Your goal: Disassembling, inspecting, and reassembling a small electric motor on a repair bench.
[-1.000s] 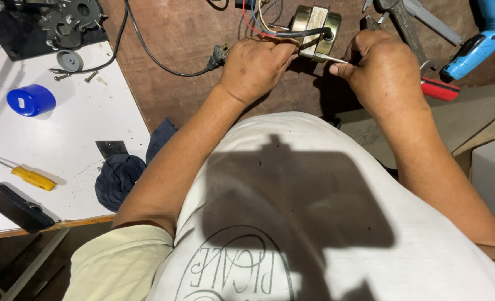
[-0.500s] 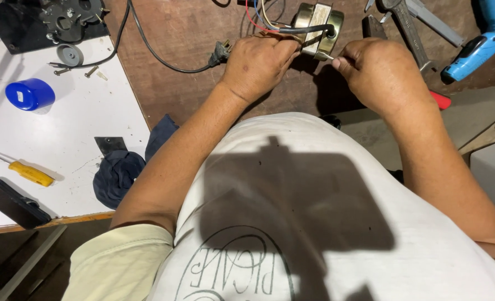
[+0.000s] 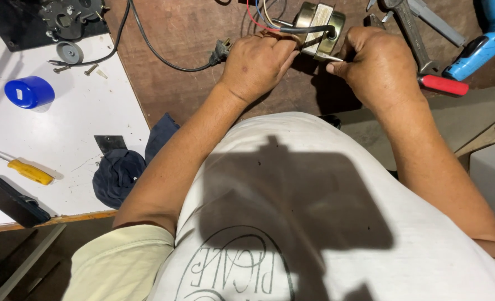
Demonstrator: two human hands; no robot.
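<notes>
A small metal motor (image 3: 318, 21) with a black cable and red, blue and white wires lies on the brown workbench (image 3: 186, 33) at the top centre. My left hand (image 3: 257, 62) is closed on the cable and wires just left of the motor. My right hand (image 3: 374, 62) is closed to the right of it, pinching a thin metal tool (image 3: 330, 56) whose tip points at the motor's near side. The fingertips of both hands are partly hidden.
A black plug (image 3: 220, 50) and its cord lie left of my hands. On the white board (image 3: 63, 128) are a blue cap (image 3: 29, 92), a yellow screwdriver (image 3: 29, 171), screws and a dark cloth (image 3: 119, 175). Pliers, a red handle (image 3: 442, 85) and a blue power tool (image 3: 481, 39) lie right.
Both hands have shifted slightly; my right hand has drawn a little away from the motor, and the thin metal tool now shows between its fingers.
</notes>
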